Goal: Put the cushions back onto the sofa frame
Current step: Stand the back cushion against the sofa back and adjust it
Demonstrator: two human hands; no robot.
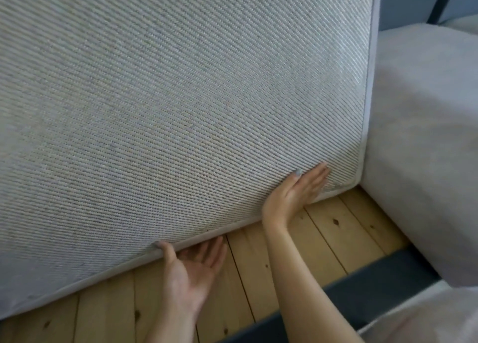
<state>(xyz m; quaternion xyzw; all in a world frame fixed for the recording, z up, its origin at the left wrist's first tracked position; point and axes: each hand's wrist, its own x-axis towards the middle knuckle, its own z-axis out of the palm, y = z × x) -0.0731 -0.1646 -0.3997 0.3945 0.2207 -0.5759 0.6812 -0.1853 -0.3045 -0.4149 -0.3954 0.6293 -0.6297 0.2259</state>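
Observation:
A large grey seat cushion (181, 97) with a ribbed underside stands tilted on edge over the sofa frame's wooden slats (336, 231). My left hand (191, 273) is palm up at the cushion's lower edge; its thumb hooks over the piping and its fingers reach underneath. My right hand (292, 195) lies flat against the ribbed face near the lower right corner, fingers straight. That corner sits just above the slats. The cushion's left and top parts run out of view.
A second pale cushion (426, 136) lies in place on the right, touching the tilted cushion's side. The frame's dark front rail (375, 286) runs diagonally below the slats. Blue-grey backrest fabric (408, 1) shows at the top right.

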